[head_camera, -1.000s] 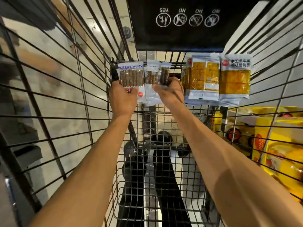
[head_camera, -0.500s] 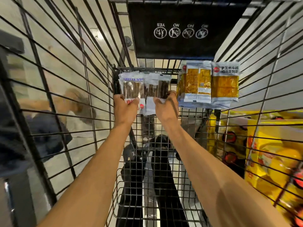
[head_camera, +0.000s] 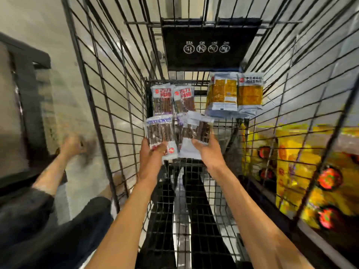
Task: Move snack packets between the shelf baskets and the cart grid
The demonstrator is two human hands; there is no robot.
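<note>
Black wire forms the cart (head_camera: pixel 91 105), seen from above with both arms reaching in; the left hand (head_camera: pixel 153 154) is curled, thumb on the front, and grips a brown packet (head_camera: pixel 159 133) by its lower edge; a white wrapper edge shows under it, so whether it holds one or more cannot be told. The right hand (head_camera: pixel 206 150) is curled too, thumb over the front and fingers behind, pinching a second packet (head_camera: pixel 200 131) with a white wrapper behind it; the two held packets sit side by side, just apart, above the cart floor. Two far packets (head_camera: pixel 162 100) of the same brown sticks stand upright against the far wall, just above the held ones; two orange packets (head_camera: pixel 249 92) stand beside them to the right, touching each other. A black sign (head_camera: pixel 209 43) with four round icons hangs above them. Outside the right wall lie yellow packs (head_camera: pixel 295 167), too blurred to count; outside the left wall another person's arm (head_camera: pixel 58 164) shows.
</note>
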